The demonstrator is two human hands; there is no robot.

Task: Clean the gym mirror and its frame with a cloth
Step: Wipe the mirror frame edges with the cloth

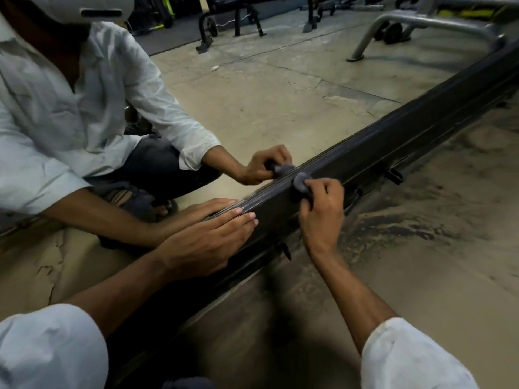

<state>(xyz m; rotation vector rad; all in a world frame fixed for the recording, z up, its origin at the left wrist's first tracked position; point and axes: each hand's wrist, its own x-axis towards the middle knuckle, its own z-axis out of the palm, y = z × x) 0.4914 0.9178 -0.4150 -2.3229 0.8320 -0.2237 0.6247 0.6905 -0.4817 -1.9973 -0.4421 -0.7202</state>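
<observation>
The right grip (323,211) is pinching a small grey cloth (300,183), its fingers curling round the wad, and is pressing it onto the upper edge of the dark frame (398,141). The cloth is sitting bunched into a rounded lump, dull grey, with its near end disappearing under the fingers. To the left of that grip, the left grip (207,242) is lying flat on the same frame, fingers straight and together, holding nothing. The frame is running as a long, blackish, grooved bar under both grips and away to the upper right. Just beyond the grips, the mirror (280,88) is showing the person's crouching reflection (84,108) and gym machines (421,21). To the right of the right grip, the floor (435,248) is showing dark, dusty smears.
</observation>
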